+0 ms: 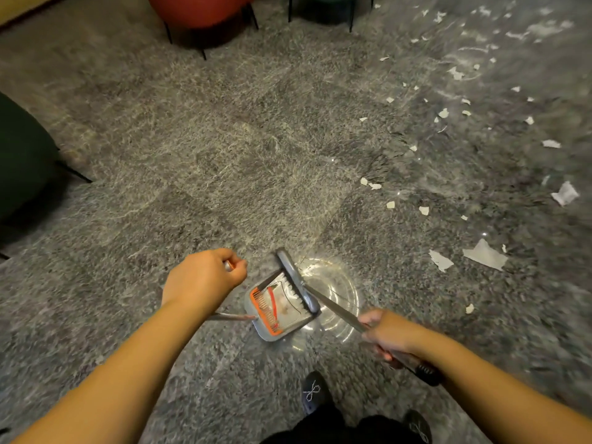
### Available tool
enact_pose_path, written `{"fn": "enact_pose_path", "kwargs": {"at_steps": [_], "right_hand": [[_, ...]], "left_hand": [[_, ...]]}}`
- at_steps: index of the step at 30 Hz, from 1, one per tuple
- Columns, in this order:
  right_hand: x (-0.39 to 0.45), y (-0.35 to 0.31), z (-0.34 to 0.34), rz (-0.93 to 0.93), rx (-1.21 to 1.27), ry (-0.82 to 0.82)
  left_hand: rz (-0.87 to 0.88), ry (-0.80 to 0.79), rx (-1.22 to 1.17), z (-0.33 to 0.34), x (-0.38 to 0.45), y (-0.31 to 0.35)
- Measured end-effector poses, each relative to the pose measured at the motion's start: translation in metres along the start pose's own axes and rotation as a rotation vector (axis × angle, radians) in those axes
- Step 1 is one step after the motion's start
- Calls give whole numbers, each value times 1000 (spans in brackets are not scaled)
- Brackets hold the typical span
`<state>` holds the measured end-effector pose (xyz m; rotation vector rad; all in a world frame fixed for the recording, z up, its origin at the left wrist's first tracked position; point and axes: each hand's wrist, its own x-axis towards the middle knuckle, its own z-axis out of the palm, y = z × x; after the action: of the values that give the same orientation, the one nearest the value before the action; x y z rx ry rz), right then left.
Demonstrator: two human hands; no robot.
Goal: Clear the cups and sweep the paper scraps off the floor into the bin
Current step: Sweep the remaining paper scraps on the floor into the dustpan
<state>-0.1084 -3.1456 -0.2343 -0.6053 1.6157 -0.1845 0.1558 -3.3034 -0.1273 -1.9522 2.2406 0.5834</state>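
Sweeping is in hand: the left hand (203, 277) grips the dustpan handle (231, 316), the right hand (386, 331) grips the broom (299, 283) across the dustpan (278, 310) mouth. Paper scraps (485, 254) lie scattered well apart to the right; next, both tools likely need carrying there.

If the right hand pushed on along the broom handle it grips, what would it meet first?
The right hand points up-left along the broom handle. First in that line is the broom head, resting at the mouth of the dustpan. Depth is uncertain.
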Motion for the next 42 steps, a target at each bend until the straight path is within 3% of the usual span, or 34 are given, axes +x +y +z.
{"fn": "enact_pose_path", "kwargs": {"at_steps": [12,18,25,32,42], "right_hand": [[-74,80,-80,24,522,375],[-112,121,-139,92,634,487],[-124,180,-247,149,692,537],[-99,239,-370,221,726,581],[-65,283,-521,281,597,592]], "left_hand": [[269,35,-4,6,12,149],[341,16,10,33,14,234],[445,4,63,72,31,357],[440,-20,117,98,54,479],[455,-59,214,128,90,588]]}}
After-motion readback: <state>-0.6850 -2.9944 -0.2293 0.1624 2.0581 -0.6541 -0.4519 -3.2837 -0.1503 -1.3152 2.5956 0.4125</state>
